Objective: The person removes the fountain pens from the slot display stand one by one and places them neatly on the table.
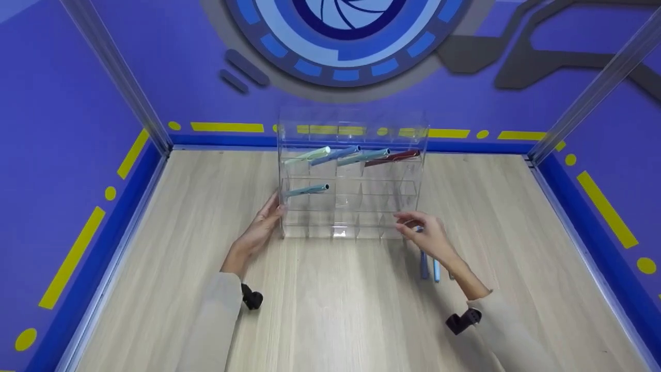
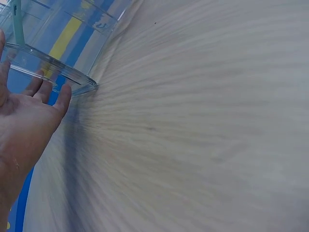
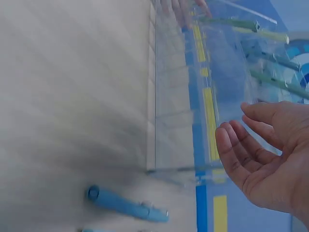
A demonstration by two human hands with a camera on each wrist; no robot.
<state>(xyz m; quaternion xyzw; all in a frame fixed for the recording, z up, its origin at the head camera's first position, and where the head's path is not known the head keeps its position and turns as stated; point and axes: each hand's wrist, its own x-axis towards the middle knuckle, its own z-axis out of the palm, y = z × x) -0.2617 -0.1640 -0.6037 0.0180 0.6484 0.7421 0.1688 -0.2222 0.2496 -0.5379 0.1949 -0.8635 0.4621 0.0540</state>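
Note:
A clear acrylic rack (image 1: pixel 343 231) with several compartments stands on the table. In its upper row lean a light green pen (image 1: pixel 308 155), a blue pen (image 1: pixel 335 155), a teal pen (image 1: pixel 364 157) and a dark red pen (image 1: pixel 393 157). Another teal pen (image 1: pixel 308 190) sits one row lower, at the left. My left hand (image 1: pixel 261 227) touches the rack's left side with fairly straight fingers (image 2: pixel 63 101). Beside the lower right corner, my right hand (image 1: pixel 428 236) has loosely curled fingers, with nothing between them in the right wrist view.
To the right of the rack, partly under my right hand, lie a dark blue pen (image 1: pixel 424 266) and a light blue pen (image 1: pixel 437 270). A further pen is mostly hidden by the wrist. Blue-purple panels (image 1: pixel 217 103) wall in the wooden table (image 1: pixel 310 310) behind and at both sides.

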